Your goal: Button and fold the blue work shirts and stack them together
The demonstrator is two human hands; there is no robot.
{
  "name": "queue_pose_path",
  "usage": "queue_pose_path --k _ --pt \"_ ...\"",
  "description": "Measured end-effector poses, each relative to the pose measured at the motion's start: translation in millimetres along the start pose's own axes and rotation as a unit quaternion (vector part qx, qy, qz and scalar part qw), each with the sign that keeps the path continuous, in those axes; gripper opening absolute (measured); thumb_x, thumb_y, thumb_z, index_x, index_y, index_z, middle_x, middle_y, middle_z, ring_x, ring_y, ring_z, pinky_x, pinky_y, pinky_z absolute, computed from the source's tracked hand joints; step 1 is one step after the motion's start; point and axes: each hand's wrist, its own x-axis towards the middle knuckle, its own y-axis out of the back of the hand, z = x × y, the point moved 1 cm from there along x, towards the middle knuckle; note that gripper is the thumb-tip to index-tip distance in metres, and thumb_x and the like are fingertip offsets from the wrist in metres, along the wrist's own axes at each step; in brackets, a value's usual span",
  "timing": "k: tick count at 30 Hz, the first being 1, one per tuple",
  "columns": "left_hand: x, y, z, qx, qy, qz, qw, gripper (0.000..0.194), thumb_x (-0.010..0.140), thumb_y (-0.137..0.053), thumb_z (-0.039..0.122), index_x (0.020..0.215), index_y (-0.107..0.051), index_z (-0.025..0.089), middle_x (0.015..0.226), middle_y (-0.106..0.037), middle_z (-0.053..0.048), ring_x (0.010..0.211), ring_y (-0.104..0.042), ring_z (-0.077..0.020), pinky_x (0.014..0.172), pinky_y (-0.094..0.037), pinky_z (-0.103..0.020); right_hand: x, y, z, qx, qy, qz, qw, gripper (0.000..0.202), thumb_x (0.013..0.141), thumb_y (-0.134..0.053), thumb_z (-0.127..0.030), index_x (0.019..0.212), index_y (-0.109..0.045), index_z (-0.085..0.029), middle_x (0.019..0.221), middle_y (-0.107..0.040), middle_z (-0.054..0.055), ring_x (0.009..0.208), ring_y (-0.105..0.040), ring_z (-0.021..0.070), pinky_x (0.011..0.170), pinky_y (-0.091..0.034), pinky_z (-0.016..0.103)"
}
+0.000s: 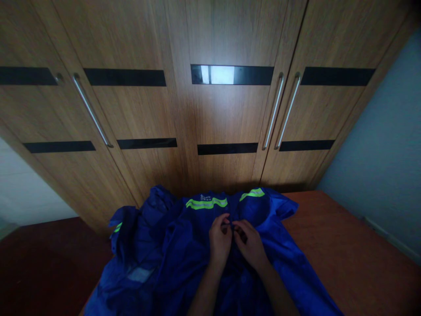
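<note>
A blue work jacket (194, 245) with yellow-green and grey reflective strips lies front up, spread out before me. My left hand (220, 239) is closed at the middle of its front, fingertips pinched at the front edge below the collar. Close beside it, my right hand (250, 242) pinches the other side of the same front opening. The fingertips nearly meet. Whatever small part of the jacket sits between them, such as a button or zip, is too dark to make out. White lettering shows above the strip on the left side of the chest.
More crumpled blue clothing (138, 237) with a reflective strip lies at the left. Beneath is a reddish-brown surface (348, 245). Behind stands a wooden wardrobe (226, 114) with long metal handles and black bands. A pale wall (378, 145) rises on the right.
</note>
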Motion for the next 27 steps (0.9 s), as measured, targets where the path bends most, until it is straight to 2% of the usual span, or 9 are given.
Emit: queue_pose_path --k 5,10,14,18,21,24,27 --pt "-4.4 -1.1 13.8 0.080 -0.073 -0.040 0.993 0.044 0.073 -0.046 0.001 0.108 -0.064 0.022 0.089 -0.060 -0.002 0.081 -0.062 -0.0142 0.075 -0.053 -0.027 0.7 3.1 4.1 -0.028 -0.025 0.045 0.998 0.016 0.086 -0.051 -0.028 0.091 -0.065 -0.025 0.090 -0.063 0.006 0.083 -0.060 0.0217 0.077 -0.047 0.034" --pt "-6.1 -2.4 18.3 0.105 -0.095 -0.044 0.989 0.042 0.074 -0.046 0.001 0.107 -0.064 0.021 0.086 -0.060 -0.002 0.080 -0.062 -0.0144 0.075 -0.052 -0.027 1.7 3.1 9.6 0.002 -0.077 0.059 0.995 0.018 0.086 -0.051 -0.036 0.081 -0.064 -0.023 0.082 -0.063 0.005 0.078 -0.059 0.0211 0.074 -0.044 0.033" --pt "-5.3 -3.8 15.4 0.095 -0.095 -0.049 0.990 0.039 0.076 -0.047 0.004 0.105 -0.064 0.022 0.087 -0.060 -0.002 0.081 -0.062 -0.0145 0.075 -0.053 -0.026 3.2 0.9 11.3 0.120 -0.134 0.079 0.981 0.025 0.081 -0.056 -0.044 0.076 -0.063 -0.021 0.075 -0.063 0.003 0.072 -0.057 0.0198 0.068 -0.043 0.031" --pt "-6.3 -4.0 18.0 0.093 -0.096 -0.043 0.990 0.032 0.078 -0.048 0.008 0.102 -0.065 0.020 0.089 -0.060 -0.003 0.079 -0.063 -0.0149 0.070 -0.053 -0.026 2.9 -0.3 7.5 0.273 -0.215 0.054 0.936 0.034 0.074 -0.062 -0.053 0.074 -0.061 -0.019 0.057 -0.050 -0.004 0.052 -0.044 0.0127 0.050 -0.033 0.025" --pt "-8.2 -1.9 21.9 0.128 -0.096 -0.035 0.986 0.025 0.080 -0.050 0.014 0.099 -0.065 0.020 0.091 -0.062 -0.004 0.080 -0.063 -0.0161 0.071 -0.053 -0.027 2.1 1.4 6.0 0.330 -0.232 0.038 0.914 0.036 0.074 -0.063 -0.054 0.072 -0.059 -0.018 0.053 -0.044 -0.006 0.048 -0.038 0.0101 0.047 -0.028 0.023" --pt "-9.5 1.6 22.4 0.197 -0.090 -0.053 0.975 0.021 0.082 -0.051 0.018 0.098 -0.065 0.021 0.095 -0.066 -0.004 0.085 -0.064 -0.0176 0.077 -0.050 -0.029 1.7 3.0 10.1 0.315 -0.219 0.018 0.923 0.036 0.073 -0.063 -0.054 0.070 -0.059 -0.019 0.053 -0.046 -0.005 0.048 -0.040 0.0106 0.047 -0.030 0.024" --pt "-10.0 4.9 19.6 0.242 -0.071 -0.077 0.965 0.020 0.082 -0.050 0.017 0.093 -0.066 0.022 0.087 -0.070 -0.003 0.079 -0.065 -0.0179 0.074 -0.048 -0.029 3.4 2.9 16.9 0.212 -0.188 0.031 0.959 0.036 0.075 -0.059 -0.055 0.074 -0.062 -0.020 0.058 -0.055 -0.002 0.052 -0.049 0.0142 0.050 -0.037 0.025"
